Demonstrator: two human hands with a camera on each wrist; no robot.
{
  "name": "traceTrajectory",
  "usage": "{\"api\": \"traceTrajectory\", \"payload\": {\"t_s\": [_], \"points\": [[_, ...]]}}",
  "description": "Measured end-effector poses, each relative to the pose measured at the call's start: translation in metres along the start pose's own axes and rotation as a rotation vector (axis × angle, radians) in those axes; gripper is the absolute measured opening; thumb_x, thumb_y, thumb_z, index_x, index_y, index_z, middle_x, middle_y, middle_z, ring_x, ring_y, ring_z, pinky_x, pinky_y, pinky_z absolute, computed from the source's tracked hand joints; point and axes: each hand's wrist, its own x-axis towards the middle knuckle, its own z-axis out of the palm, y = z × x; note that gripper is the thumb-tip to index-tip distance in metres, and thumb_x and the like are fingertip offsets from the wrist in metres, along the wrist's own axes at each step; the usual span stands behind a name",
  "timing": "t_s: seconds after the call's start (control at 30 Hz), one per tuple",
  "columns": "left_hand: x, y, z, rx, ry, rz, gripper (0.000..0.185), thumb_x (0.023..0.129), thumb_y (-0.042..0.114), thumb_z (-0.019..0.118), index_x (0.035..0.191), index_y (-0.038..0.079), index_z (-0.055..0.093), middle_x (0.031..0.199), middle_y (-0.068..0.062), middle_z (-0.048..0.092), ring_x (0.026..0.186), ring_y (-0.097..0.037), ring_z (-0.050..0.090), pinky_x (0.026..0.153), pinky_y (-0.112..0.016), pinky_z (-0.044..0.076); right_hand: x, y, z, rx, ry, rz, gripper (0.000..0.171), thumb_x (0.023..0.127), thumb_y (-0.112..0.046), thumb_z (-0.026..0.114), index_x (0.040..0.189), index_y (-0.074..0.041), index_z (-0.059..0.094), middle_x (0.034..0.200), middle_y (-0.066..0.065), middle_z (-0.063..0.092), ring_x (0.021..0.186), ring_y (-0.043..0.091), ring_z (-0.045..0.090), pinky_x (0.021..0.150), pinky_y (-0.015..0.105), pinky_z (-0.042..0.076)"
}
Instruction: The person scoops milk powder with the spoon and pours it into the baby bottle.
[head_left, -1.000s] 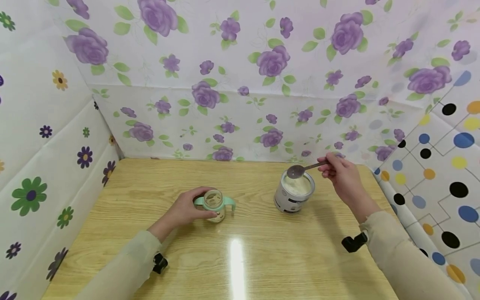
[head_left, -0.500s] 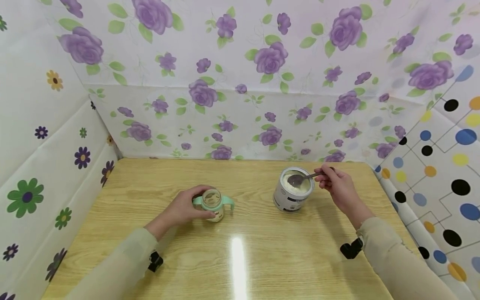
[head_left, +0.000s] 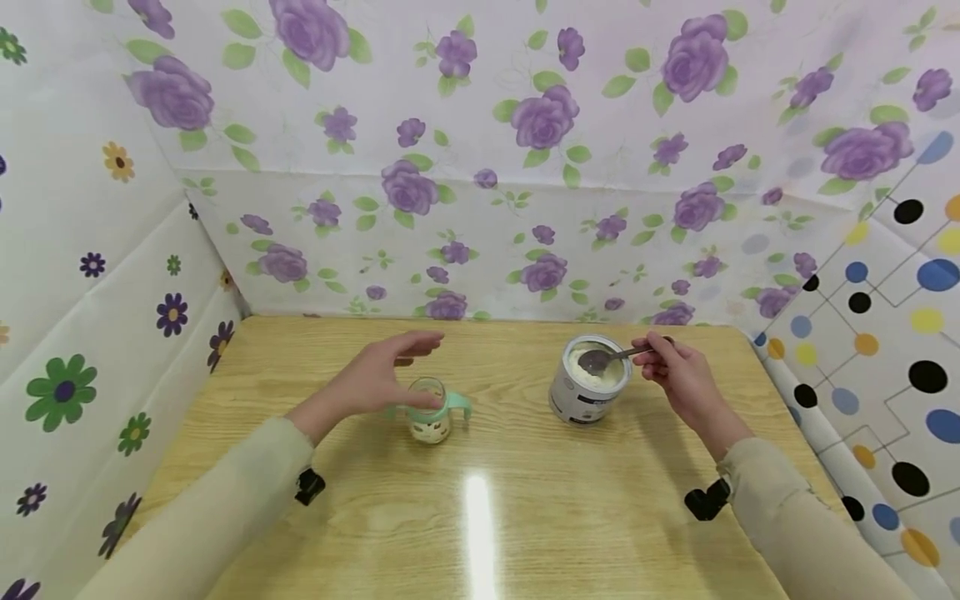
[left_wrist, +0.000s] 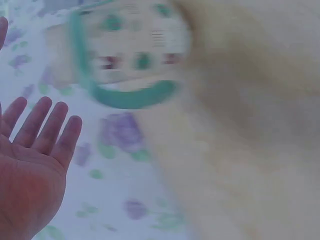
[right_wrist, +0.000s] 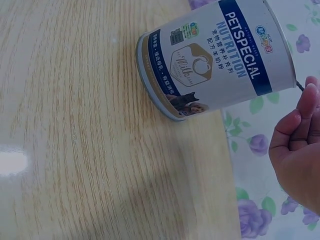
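My left hand (head_left: 375, 379) is spread, thumb and fingers apart, above and beside a small clear baby bottle (head_left: 430, 432) with mint-green handles. In the head view the thumb overlaps the bottle's open mouth. The left wrist view has the bottle (left_wrist: 140, 42) blurred, well apart from the straight fingers. To the right stands a white can of milk powder (head_left: 573, 402), lidless, pale powder inside. Thumb and fingers of my right hand (head_left: 684, 379) pinch the handle of a dark spoon (head_left: 596, 361), whose bowl lies at the powder inside the rim. From the right wrist view, the can (right_wrist: 215, 60) hides the spoon's bowl.
Both containers stand on a wood-grain table (head_left: 390, 525) with a bright light reflection near its front. Flower-print sheeting (head_left: 480, 225) rises behind the table and at the left; dotted sheeting (head_left: 885, 400) borders the right side.
My left hand has let go of the bottle, lifted and spread its fingers. The spoon has gone down from above the can's mouth to the powder; the can and bottle stay in place.
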Motion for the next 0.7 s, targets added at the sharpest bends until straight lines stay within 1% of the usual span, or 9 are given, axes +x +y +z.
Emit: {"api": "traceTrajectory", "payload": {"t_s": [0.1, 0.17, 0.23, 0.33, 0.4, 0.53, 0.63, 0.7], "points": [[0.017, 0.026, -0.004, 0.012, -0.014, 0.010, 0.100, 0.084, 0.045, 0.093, 0.166, 0.026, 0.041, 0.163, -0.001, 0.049, 0.149, -0.027, 0.048, 0.122, -0.050, 0.040, -0.001, 0.000, -0.001, 0.010, -0.012, -0.009, 0.036, 0.112, -0.035, 0.059, 0.116, -0.004, 0.077, 0.088, -0.002, 0.077, 0.073, 0.010, 0.064, 0.070, 0.021, 0.057], [0.029, 0.043, 0.000, 0.022, -0.022, 0.011, 0.103, 0.082, 0.048, 0.094, 0.167, 0.026, 0.039, 0.165, 0.000, 0.047, 0.150, -0.025, 0.047, 0.123, -0.048, 0.039, -0.001, -0.001, -0.001, 0.021, -0.011, -0.005, 0.036, 0.111, -0.035, 0.059, 0.116, -0.004, 0.078, 0.088, -0.002, 0.077, 0.073, 0.010, 0.065, 0.070, 0.021, 0.057], [0.040, 0.058, 0.007, 0.028, -0.028, 0.019, 0.105, 0.081, 0.050, 0.094, 0.167, 0.025, 0.038, 0.165, 0.000, 0.046, 0.151, -0.024, 0.046, 0.123, -0.046, 0.038, -0.001, -0.001, -0.001, 0.032, -0.012, 0.000, 0.035, 0.111, -0.034, 0.060, 0.115, -0.005, 0.078, 0.088, -0.002, 0.077, 0.073, 0.009, 0.065, 0.071, 0.021, 0.057], [0.056, 0.074, 0.023, 0.037, -0.021, 0.031, 0.107, 0.080, 0.051, 0.094, 0.168, 0.025, 0.038, 0.166, 0.000, 0.046, 0.151, -0.024, 0.045, 0.123, -0.045, 0.038, -0.001, 0.000, 0.000, 0.037, -0.013, 0.005, 0.034, 0.111, -0.035, 0.059, 0.113, -0.007, 0.078, 0.088, -0.002, 0.077, 0.073, 0.009, 0.065, 0.071, 0.021, 0.057], [0.065, 0.081, 0.035, 0.031, -0.008, 0.031, 0.109, 0.080, 0.052, 0.094, 0.168, 0.026, 0.037, 0.166, -0.001, 0.046, 0.151, -0.024, 0.045, 0.123, -0.047, 0.039, -0.002, 0.001, 0.001, 0.039, -0.019, 0.005, 0.034, 0.111, -0.035, 0.059, 0.114, -0.006, 0.078, 0.088, -0.002, 0.077, 0.073, 0.009, 0.065, 0.071, 0.021, 0.058], [0.084, 0.090, 0.067, -0.015, 0.037, 0.010, 0.111, 0.079, 0.053, 0.094, 0.169, 0.027, 0.035, 0.168, 0.000, 0.044, 0.152, -0.025, 0.045, 0.121, -0.052, 0.040, -0.002, 0.001, -0.001, 0.044, -0.022, 0.001, 0.035, 0.111, -0.034, 0.059, 0.115, -0.005, 0.077, 0.088, -0.002, 0.077, 0.073, 0.009, 0.065, 0.071, 0.021, 0.058], [0.095, 0.091, 0.092, -0.066, 0.068, -0.018, 0.114, 0.079, 0.053, 0.095, 0.170, 0.026, 0.032, 0.169, 0.001, 0.041, 0.153, -0.024, 0.043, 0.121, -0.053, 0.040, -0.002, 0.001, -0.001, 0.051, -0.022, 0.003, 0.035, 0.111, -0.034, 0.060, 0.114, -0.005, 0.078, 0.088, -0.002, 0.077, 0.073, 0.009, 0.065, 0.071, 0.021, 0.058], [0.101, 0.090, 0.107, -0.099, 0.085, -0.042, 0.116, 0.078, 0.052, 0.095, 0.170, 0.026, 0.031, 0.170, 0.001, 0.040, 0.154, -0.024, 0.042, 0.120, -0.053, 0.041, -0.001, 0.001, 0.000, 0.051, -0.018, 0.005, 0.035, 0.111, -0.035, 0.060, 0.114, -0.005, 0.078, 0.088, -0.002, 0.077, 0.073, 0.010, 0.065, 0.070, 0.021, 0.058]]}}
